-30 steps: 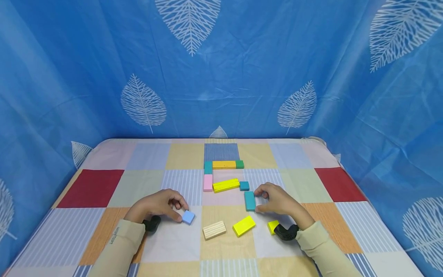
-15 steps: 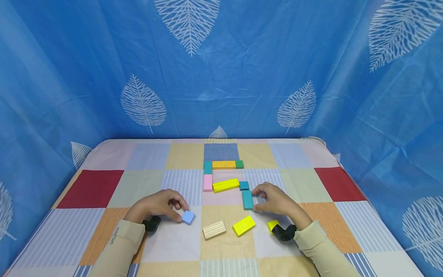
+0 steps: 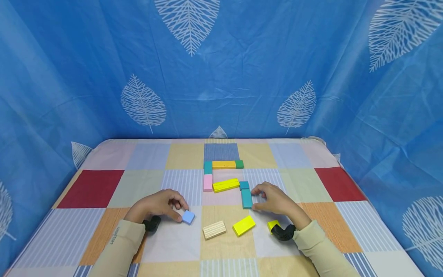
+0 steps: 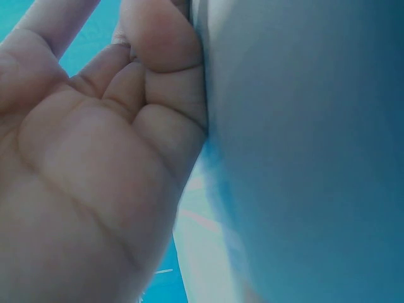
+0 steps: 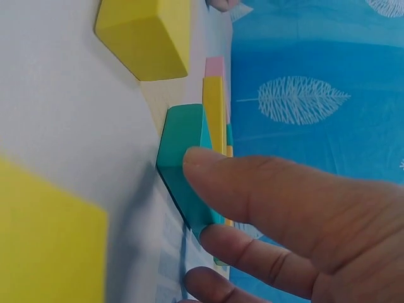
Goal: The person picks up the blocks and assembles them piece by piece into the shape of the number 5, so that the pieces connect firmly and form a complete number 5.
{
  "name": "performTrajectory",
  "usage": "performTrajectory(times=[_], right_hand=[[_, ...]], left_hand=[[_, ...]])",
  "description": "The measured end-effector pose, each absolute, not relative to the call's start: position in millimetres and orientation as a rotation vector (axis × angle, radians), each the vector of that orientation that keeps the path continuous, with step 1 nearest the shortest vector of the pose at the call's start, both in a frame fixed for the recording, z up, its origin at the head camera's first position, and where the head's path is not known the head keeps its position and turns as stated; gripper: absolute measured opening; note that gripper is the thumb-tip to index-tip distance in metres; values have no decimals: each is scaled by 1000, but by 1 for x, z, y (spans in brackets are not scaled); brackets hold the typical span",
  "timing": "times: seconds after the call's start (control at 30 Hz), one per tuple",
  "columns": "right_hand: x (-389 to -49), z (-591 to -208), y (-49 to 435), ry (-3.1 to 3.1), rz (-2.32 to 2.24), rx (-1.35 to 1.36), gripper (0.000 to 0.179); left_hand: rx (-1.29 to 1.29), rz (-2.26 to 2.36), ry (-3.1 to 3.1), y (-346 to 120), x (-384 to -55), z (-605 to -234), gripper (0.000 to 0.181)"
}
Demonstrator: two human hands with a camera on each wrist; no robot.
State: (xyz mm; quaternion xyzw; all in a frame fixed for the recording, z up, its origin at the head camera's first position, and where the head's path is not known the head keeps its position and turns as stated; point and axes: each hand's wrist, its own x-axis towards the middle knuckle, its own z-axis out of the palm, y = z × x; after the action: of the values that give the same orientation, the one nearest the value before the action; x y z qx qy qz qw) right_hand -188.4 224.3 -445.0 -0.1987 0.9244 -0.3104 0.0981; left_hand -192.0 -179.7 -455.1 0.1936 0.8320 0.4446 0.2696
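Observation:
A teal rectangular block [image 3: 247,199] lies flat on the patchwork tablecloth, its far end against a smaller dark teal block [image 3: 244,185]. My right hand [image 3: 273,198] touches its right side, with bent thumb and index finger set apart along that side; the right wrist view shows the thumb on the teal block [image 5: 183,180] near a corner. Beside a small light blue block [image 3: 188,217], my left hand [image 3: 162,204] rests on the table with thumb and index tips at its left edge. In the left wrist view my left hand [image 4: 95,170] has bent fingers; no block shows there.
A yellow bar [image 3: 226,186], a pink block [image 3: 207,182], another teal block [image 3: 207,167], an orange bar [image 3: 223,165] and a green block [image 3: 239,164] form a bent line. Nearer lie a wooden block [image 3: 214,230], a yellow block [image 3: 243,226] and another yellow block [image 3: 272,226].
The teal block has slid slightly left and away from me, closing the gap to the dark teal block, and my right hand has moved along with it. My left hand has stayed still.

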Motion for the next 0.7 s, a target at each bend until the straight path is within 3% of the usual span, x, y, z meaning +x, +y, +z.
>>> performTrajectory(times=[0.7], right_hand=[[-189, -447, 223, 2755, -912, -610, 37]], left_hand=[[509, 1207, 2244, -179, -191, -453, 24]])
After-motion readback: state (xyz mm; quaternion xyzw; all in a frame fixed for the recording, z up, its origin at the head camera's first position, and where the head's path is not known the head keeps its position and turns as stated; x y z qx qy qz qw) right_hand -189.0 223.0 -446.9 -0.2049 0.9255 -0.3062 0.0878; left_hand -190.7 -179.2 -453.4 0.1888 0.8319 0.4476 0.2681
